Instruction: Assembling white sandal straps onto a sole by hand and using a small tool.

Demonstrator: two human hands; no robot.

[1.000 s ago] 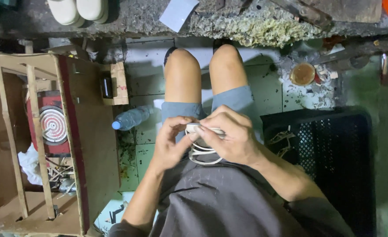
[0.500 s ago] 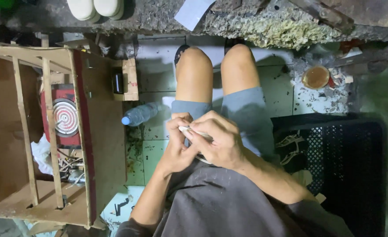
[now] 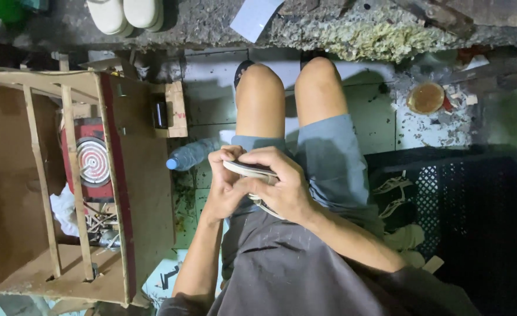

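The pale shoe sole [image 3: 251, 169] sits mid-frame over the lap, gripped from both sides: left hand [image 3: 226, 187] underneath, right hand [image 3: 279, 184] wrapped over the top. I'd keep it braced on the thighs. Blue-capped bottle [image 3: 189, 155] lies just left.

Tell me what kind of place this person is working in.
Probably a small, makeshift home workshop, perhaps for shoe work. The person sits over a dirty tiled floor, both hands on a sandal-like piece. A rough wooden box holds a small stove and scraps, and a black plastic crate holds similar strap pieces.
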